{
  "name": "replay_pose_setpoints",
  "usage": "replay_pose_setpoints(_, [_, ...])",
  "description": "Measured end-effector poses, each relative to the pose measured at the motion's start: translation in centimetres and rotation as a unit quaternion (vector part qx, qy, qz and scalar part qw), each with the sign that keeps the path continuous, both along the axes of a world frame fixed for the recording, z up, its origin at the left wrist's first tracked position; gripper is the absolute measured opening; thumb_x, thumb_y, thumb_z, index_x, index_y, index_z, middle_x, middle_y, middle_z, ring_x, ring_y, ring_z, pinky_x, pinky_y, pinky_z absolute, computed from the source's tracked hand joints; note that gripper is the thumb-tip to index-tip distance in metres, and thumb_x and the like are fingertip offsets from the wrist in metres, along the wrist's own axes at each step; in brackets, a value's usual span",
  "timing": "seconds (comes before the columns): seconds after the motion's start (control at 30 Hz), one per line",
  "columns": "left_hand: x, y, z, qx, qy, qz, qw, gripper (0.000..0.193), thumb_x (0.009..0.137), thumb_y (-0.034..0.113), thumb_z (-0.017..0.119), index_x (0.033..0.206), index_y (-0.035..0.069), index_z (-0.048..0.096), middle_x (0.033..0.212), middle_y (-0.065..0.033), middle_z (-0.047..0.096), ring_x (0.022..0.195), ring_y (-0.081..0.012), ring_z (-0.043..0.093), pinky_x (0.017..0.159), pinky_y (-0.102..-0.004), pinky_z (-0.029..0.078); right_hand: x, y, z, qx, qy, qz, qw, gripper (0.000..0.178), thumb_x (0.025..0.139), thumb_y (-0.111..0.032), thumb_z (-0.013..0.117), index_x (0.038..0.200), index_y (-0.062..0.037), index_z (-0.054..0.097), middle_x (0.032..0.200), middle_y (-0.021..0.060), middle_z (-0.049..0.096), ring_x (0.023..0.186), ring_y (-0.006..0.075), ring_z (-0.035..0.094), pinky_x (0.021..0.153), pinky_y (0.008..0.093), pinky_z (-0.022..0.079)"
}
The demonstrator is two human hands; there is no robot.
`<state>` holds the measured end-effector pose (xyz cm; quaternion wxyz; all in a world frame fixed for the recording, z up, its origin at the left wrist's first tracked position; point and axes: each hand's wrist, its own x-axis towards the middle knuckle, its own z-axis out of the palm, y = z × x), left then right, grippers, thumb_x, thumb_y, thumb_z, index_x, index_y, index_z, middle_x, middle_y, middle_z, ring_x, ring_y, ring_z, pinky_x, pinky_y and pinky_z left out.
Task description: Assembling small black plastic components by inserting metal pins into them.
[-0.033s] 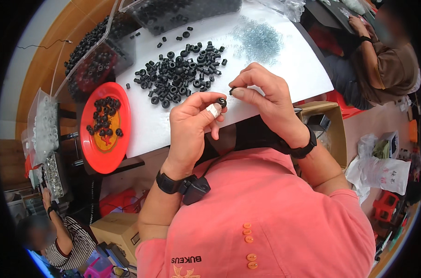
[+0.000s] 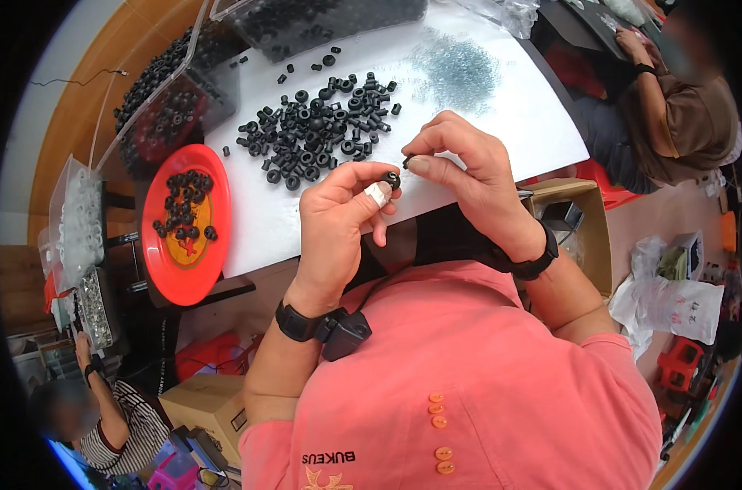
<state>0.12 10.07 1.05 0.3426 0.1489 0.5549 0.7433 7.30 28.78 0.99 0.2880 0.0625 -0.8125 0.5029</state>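
My left hand (image 2: 338, 214) pinches a round black cord-lock part (image 2: 392, 179) between thumb and forefinger, a pale metal-coloured ring showing in its hole. White tape wraps a digit of this hand. Just to the right, apart from it, my right hand (image 2: 461, 167) holds a small black piece (image 2: 408, 161) by the fingertips; most of it is hidden. Beyond both hands, a loose pile of black plastic parts (image 2: 312, 139), some round and some tube-shaped, lies on the white tabletop (image 2: 502, 131). Small metallic springs (image 2: 457, 69) are spread farther right.
On the left, a red plate (image 2: 160, 260) carries several round black parts. Clear bins (image 2: 216, 86) of black parts stand at the far left and back. An open cardboard box (image 2: 595, 237) is at the right. Other people sit at the far right and lower left.
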Motion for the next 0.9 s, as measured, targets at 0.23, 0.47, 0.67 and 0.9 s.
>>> replay_pose_setpoints(0.23, [0.0, 0.0, -0.1, -0.008, -0.002, 0.008, 1.0, 0.022, 0.098, 0.0, 0.061, 0.118, -0.006, 0.064, 0.096, -0.015, 0.071, 0.075, -0.0148, 0.067, 0.05, -0.0228, 0.052, -0.6, -1.1, -0.6, 0.0, 0.009, 0.006, 1.0, 0.007, 0.086, -0.001, 0.07, 0.093, -0.0016, 0.066, 0.083, 0.0083, 0.06, 0.075, 0.0223, 0.062, 0.065, 0.0325, 0.048])
replay_pose_setpoints(0.47, [0.2, 0.1, -0.6, 0.031, -0.011, 0.026, 0.999, 0.018, 0.095, 0.0, 0.063, 0.113, -0.006, 0.066, 0.091, -0.0104, 0.07, 0.072, -0.0107, 0.064, 0.05, -0.021, 0.049, -0.1, -1.7, -0.8, -0.049, -0.007, 0.03, 0.998, 0.006, 0.089, 0.0, 0.069, 0.094, 0.0009, 0.066, 0.083, 0.0072, 0.062, 0.075, 0.0181, 0.065, 0.066, 0.0294, 0.051])
replay_pose_setpoints(0.67, [0.4, -0.2, -0.8, 0.029, 0.011, 0.024, 0.999, 0.018, 0.095, -0.001, 0.063, 0.113, -0.006, 0.065, 0.092, -0.0129, 0.07, 0.072, -0.0134, 0.066, 0.05, -0.0216, 0.05, 0.2, -1.9, -0.8, -0.172, -0.078, 0.059, 0.98, 0.005, 0.091, -0.002, 0.068, 0.094, 0.0017, 0.066, 0.087, 0.0078, 0.069, 0.08, 0.0137, 0.067, 0.07, 0.0269, 0.052])
replay_pose_setpoints(0.9, [0.5, 0.0, -0.9, 0.035, 0.015, 0.029, 0.999, 0.018, 0.095, -0.002, 0.064, 0.112, -0.006, 0.065, 0.09, -0.0128, 0.07, 0.069, -0.0127, 0.065, 0.049, -0.0211, 0.048, 0.3, -2.1, -0.8, 0.078, 0.035, -0.019, 0.996, 0.009, 0.088, 0.001, 0.068, 0.094, -0.0005, 0.062, 0.08, 0.0099, 0.06, 0.071, 0.0246, 0.062, 0.061, 0.0336, 0.049])
